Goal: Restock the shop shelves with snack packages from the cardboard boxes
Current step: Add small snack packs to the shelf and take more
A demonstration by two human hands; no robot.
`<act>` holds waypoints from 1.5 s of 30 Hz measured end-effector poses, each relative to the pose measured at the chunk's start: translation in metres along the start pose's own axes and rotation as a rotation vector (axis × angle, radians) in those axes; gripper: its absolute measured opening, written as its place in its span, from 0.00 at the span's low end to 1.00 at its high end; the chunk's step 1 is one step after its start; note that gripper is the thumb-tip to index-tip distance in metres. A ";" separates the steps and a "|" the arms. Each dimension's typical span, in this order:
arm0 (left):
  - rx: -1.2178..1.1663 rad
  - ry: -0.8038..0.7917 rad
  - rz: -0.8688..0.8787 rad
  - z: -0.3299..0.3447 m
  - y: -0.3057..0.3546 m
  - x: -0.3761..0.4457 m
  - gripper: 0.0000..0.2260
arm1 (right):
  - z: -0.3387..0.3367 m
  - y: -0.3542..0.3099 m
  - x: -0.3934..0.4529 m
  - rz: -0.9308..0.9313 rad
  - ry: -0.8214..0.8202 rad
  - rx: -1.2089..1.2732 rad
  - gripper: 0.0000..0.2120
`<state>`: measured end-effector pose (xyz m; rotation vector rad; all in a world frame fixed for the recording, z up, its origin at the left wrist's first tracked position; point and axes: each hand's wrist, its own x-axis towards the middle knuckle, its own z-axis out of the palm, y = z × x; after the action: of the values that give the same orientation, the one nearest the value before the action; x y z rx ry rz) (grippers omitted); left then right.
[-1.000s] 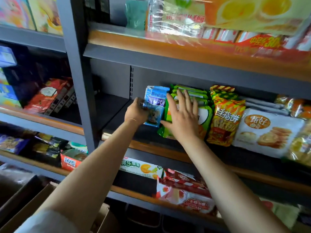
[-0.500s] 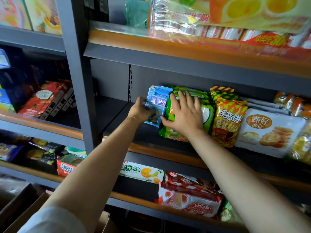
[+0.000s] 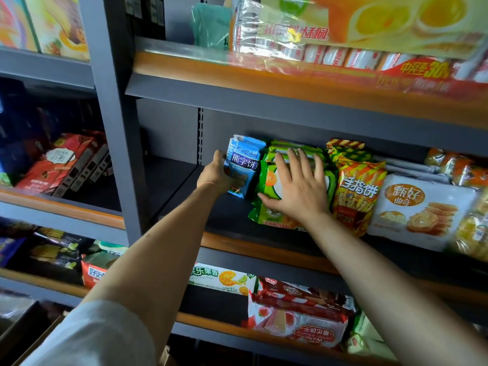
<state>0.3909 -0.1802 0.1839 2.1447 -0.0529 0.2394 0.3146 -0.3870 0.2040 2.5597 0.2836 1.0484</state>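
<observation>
Middle shelf (image 3: 264, 241): left hand (image 3: 216, 175) grips the upright blue packet (image 3: 244, 165) at the row's left end. Right hand (image 3: 298, 186) — fingers spread flat — presses the green packet (image 3: 266, 180) just beside it.

- Soft, even daylight falls from the upper right, brightest on the top shelf (image 3: 264, 75).
- Glare washes the clear wrappers (image 3: 277, 25) up there, and they are smeared by motion blur.
- Shelf recesses at far left lie in deep shadow.
- Wide-angle bending curves the upright post (image 3: 116, 128) and the edges.
- The near sleeve (image 3: 87, 336) is soft.
</observation>
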 end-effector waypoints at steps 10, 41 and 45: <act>0.009 0.084 -0.042 0.000 -0.007 0.011 0.25 | 0.002 -0.002 0.000 0.021 -0.016 -0.008 0.44; -0.087 0.119 -0.119 0.025 0.029 0.035 0.25 | 0.009 -0.004 -0.004 0.033 0.089 0.020 0.42; -0.399 0.044 -0.059 0.023 0.060 0.011 0.18 | 0.005 0.006 -0.016 -0.016 0.129 0.070 0.46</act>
<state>0.3976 -0.2325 0.2233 1.7407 -0.0107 0.2212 0.3071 -0.3987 0.1924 2.5501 0.3799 1.2203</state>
